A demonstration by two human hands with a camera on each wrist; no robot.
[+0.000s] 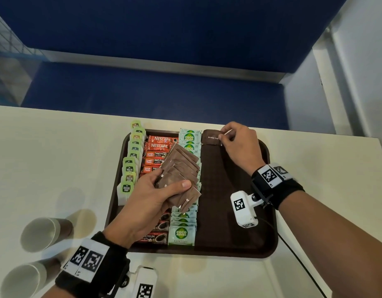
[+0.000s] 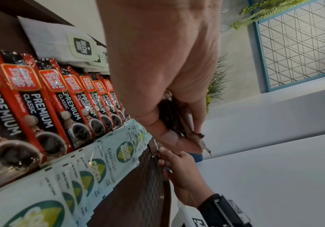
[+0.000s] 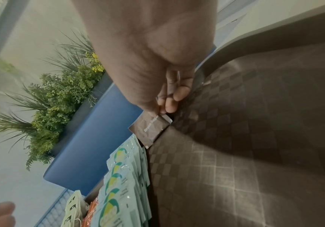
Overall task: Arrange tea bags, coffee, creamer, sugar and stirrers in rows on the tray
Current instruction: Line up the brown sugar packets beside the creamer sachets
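A dark brown tray (image 1: 239,222) lies on the white table. Rows on it run from left: green-tagged tea bags (image 1: 129,168), red coffee sachets (image 1: 158,145) and pale Coco Natura sugar sachets (image 1: 189,137). My left hand (image 1: 149,196) grips a fanned stack of brown sugar packets (image 1: 181,171) above the coffee row. My right hand (image 1: 235,140) pinches the right end of one brown sugar packet (image 1: 211,137) lying at the tray's far edge, beside the top Coco Natura sachet. The pinch (image 3: 163,107) shows in the right wrist view, the packet (image 3: 150,130) flat on the tray.
Two paper cups (image 1: 41,233) (image 1: 24,280) lie on the table at lower left. The tray's right half (image 1: 239,179) is bare chequered surface. A blue partition (image 1: 153,87) stands behind the table. A cable (image 1: 297,259) runs off the right wrist camera.
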